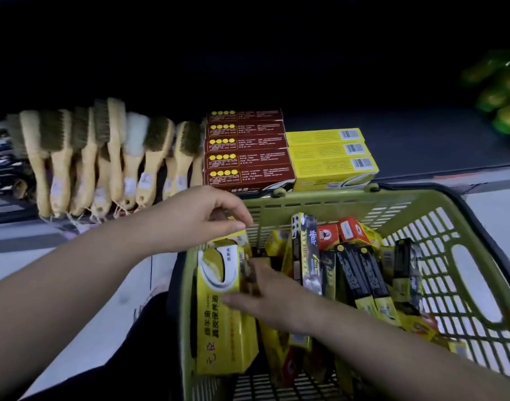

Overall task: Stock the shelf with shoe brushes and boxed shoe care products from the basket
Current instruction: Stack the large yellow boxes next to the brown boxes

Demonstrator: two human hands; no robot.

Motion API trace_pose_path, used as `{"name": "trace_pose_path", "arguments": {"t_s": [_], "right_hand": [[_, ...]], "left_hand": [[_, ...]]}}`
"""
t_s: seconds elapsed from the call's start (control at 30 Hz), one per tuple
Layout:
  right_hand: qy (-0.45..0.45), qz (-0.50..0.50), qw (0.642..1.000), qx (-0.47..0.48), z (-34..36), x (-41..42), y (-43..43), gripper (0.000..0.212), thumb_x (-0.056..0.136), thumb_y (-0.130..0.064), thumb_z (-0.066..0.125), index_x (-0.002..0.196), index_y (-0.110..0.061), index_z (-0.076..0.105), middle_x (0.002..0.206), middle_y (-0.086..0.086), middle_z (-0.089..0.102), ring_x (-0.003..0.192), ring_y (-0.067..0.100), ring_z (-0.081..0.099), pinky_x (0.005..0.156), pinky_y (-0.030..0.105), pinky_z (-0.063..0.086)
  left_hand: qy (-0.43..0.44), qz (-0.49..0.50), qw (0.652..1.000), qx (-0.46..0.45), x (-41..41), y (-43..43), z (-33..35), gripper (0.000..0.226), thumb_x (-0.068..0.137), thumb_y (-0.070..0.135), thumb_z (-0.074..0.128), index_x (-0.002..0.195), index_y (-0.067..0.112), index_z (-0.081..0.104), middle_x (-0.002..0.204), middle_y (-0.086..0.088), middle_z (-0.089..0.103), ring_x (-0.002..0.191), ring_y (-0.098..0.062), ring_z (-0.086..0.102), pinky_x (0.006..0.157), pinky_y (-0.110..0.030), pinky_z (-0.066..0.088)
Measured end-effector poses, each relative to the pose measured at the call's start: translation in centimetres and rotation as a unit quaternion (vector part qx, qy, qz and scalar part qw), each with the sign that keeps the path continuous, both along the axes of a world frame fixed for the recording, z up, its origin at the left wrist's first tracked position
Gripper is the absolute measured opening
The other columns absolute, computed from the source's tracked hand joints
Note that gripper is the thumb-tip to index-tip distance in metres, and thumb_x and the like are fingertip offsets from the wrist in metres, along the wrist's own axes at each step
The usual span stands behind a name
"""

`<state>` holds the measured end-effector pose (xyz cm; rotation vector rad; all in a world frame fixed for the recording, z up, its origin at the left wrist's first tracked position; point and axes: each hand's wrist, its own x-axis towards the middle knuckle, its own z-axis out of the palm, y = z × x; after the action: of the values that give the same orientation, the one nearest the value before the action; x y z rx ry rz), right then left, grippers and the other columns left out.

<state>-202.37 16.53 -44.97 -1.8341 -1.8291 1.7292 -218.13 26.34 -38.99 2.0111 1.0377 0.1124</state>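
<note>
On the dark shelf board (421, 146), pale wooden shoe brushes (103, 157) stand left, stacked dark red cardboard boxes (248, 151) centre, stacked yellow cardboard boxes (331, 157) right of those. Before it, the green plastic basket (464, 256) holds a tall yellow carton (219, 328) at left

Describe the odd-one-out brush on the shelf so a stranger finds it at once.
Start at the dark shelf behind the green basket. Left of the maroon boxes lies a row of wooden brushes. Pick the white-bristled brush; its neighbours' bristles are brown.

Single head view here, wide-angle, tilted forward and down, close over the basket (334, 196), shelf (421, 140) facing us just beyond its far rim
</note>
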Motion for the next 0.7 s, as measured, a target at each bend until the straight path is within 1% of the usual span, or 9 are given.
{"name": "trace_pose_path", "arguments": {"t_s": [0.1, 0.17, 0.3, 0.37, 0.47, 0.5, 0.57, 0.63, 0.7], "right_hand": [[-0.011, -0.008, 1.0, -0.006, -1.1, -1.2, -0.7, 0.101, 0.076, -0.059, 0.064, 0.149, -0.019, 0.006, 0.155, 0.001, 0.019, 0.138, 0.019, 0.03, 0.111, 0.035, 0.031], [0.003, -0.046, 0.999, -0.001, -1.2, -1.2, -1.0, 0.097, 0.075, -0.051, 0.071, 0.147, -0.019, 0.016, 0.15, -0.001, 0.03, 0.134, 0.016, 0.035, 0.109, 0.03, 0.033], [0.134, -0.172, 0.974, -0.063, -0.7, 0.2, -1.0, 0.061, 0.077, -0.024, 0.076, 0.129, -0.022, 0.044, 0.111, -0.012, 0.064, 0.099, 0.003, 0.061, 0.078, 0.015, 0.049], [0.187, -0.234, 0.951, -0.071, -0.4, 1.3, -0.8, 0.049, 0.082, -0.015, 0.07, 0.126, -0.02, 0.049, 0.107, -0.006, 0.068, 0.096, 0.009, 0.065, 0.078, 0.023, 0.054], [0.315, -0.305, 0.894, -0.092, 0.4, 2.0, -0.8, 0.034, 0.088, -0.014, 0.06, 0.12, -0.018, 0.054, 0.105, 0.003, 0.071, 0.095, 0.019, 0.069, 0.077, 0.032, 0.056], [0.369, -0.319, 0.868, -0.092, 0.8, 1.9, -0.8, 0.035, 0.087, -0.014, 0.06, 0.121, -0.018, 0.054, 0.105, 0.003, 0.072, 0.095, 0.019, 0.069, 0.075, 0.03, 0.056], [0.435, -0.329, 0.836, -0.06, 1.7, 1.5, -0.9, 0.043, 0.084, -0.015, 0.062, 0.125, -0.018, 0.051, 0.108, 0.003, 0.071, 0.097, 0.017, 0.068, 0.077, 0.027, 0.055], [0.431, -0.328, 0.841, -0.003, 2.4, 0.9, -0.7, 0.051, 0.081, -0.021, 0.063, 0.129, -0.021, 0.047, 0.11, -0.002, 0.07, 0.101, 0.015, 0.066, 0.083, 0.028, 0.054], [0.379, -0.323, 0.865, 0.07, 2.9, 0.5, -0.5, 0.056, 0.08, -0.026, 0.061, 0.132, -0.027, 0.043, 0.112, -0.01, 0.067, 0.105, 0.009, 0.064, 0.086, 0.027, 0.053]], "left_hand": [[-0.016, 0.04, 0.999, -0.018, -0.5, -0.2, -0.4, 0.015, 0.087, 0.025, 0.061, 0.095, 0.037, 0.066, 0.097, 0.02, 0.067, 0.088, 0.007, 0.06, 0.078, -0.016, 0.051], [-0.028, 0.055, 0.998, -0.021, -0.6, -0.1, -0.6, 0.015, 0.088, 0.023, 0.061, 0.095, 0.035, 0.065, 0.098, 0.017, 0.067, 0.089, 0.007, 0.06, 0.078, -0.012, 0.05], [-0.061, 0.097, 0.993, -0.027, -0.4, -0.3, -1.1, 0.019, 0.089, 0.016, 0.06, 0.102, 0.029, 0.062, 0.102, 0.01, 0.066, 0.096, -0.001, 0.061, 0.087, -0.017, 0.05], [-0.08, 0.142, 0.986, -0.039, -0.2, -0.5, -1.4, 0.026, 0.089, 0.019, 0.059, 0.114, 0.025, 0.058, 0.109, 0.008, 0.063, 0.101, -0.002, 0.059, 0.09, -0.018, 0.049], [-0.114, 0.204, 0.967, -0.105, 0.2, -0.7, -1.2, 0.062, 0.078, 0.045, 0.06, 0.133, 0.026, 0.039, 0.121, 0.014, 0.053, 0.106, 0.005, 0.053, 0.087, -0.017, 0.046], [-0.125, 0.217, 0.958, -0.137, 0.5, -0.9, -1.0, 0.073, 0.069, 0.054, 0.059, 0.133, 0.029, 0.036, 0.121, 0.017, 0.051, 0.104, 0.008, 0.052, 0.081, -0.012, 0.044], [-0.146, 0.223, 0.945, -0.191, 1.0, -1.6, -0.6, 0.072, 0.058, 0.061, 0.06, 0.121, 0.031, 0.042, 0.12, 0.017, 0.054, 0.098, 0.008, 0.057, 0.074, -0.008, 0.045], [-0.172, 0.239, 0.927, -0.23, 1.6, -2.4, -0.6, 0.069, 0.057, 0.059, 0.063, 0.118, 0.028, 0.051, 0.116, 0.011, 0.063, 0.097, -0.003, 0.065, 0.083, -0.022, 0.052], [-0.2, 0.287, 0.908, -0.232, 2.1, -2.9, -0.9, 0.058, 0.061, 0.057, 0.063, 0.111, 0.029, 0.056, 0.103, 0.011, 0.07, 0.093, -0.008, 0.067, 0.082, -0.029, 0.054]]}}
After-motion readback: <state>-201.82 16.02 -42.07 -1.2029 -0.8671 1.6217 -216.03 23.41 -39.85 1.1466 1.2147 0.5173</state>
